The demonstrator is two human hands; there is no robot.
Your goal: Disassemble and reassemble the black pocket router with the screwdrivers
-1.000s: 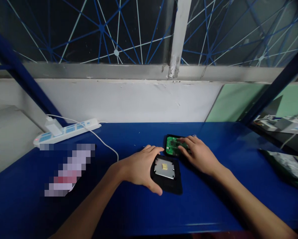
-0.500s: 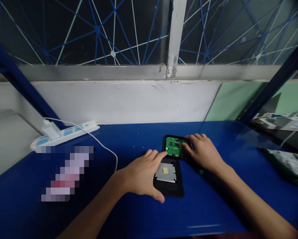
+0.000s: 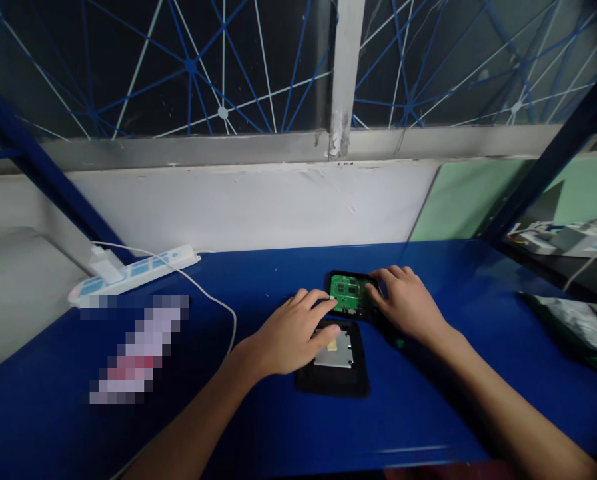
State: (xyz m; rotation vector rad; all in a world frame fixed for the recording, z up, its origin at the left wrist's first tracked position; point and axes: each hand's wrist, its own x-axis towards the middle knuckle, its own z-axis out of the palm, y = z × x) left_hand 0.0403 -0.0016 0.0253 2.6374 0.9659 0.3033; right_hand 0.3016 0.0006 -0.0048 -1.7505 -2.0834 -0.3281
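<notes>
A shallow black case (image 3: pixel 363 312) with a green circuit board (image 3: pixel 347 288) inside lies open-side up on the blue table. My right hand (image 3: pixel 408 299) holds its right edge, thumb on the near side and fingers on the far corner. At the left edge of the board, the fingertips of my left hand (image 3: pixel 293 333) reach the case; the thumb is apart from them, over the lower piece. That piece is a black cover (image 3: pixel 361 373) with a silver metal plate (image 3: pixel 336 358) and a small pale-yellow pad (image 3: pixel 332 345), partly covered by my left thumb.
A white power strip (image 3: pixel 138 270) with a plugged-in adapter (image 3: pixel 107 265) stands at the back left, its white cable (image 3: pixel 208 293) curving toward my left arm. A blurred-out item (image 3: pixel 138 350) lies on the left. On the right is a silvery-green packet (image 3: pixel 573 327).
My left hand has shifted up and its thumb has swung inward over the metal plate, uncovering the cover's lower left corner. My right hand stays on the case.
</notes>
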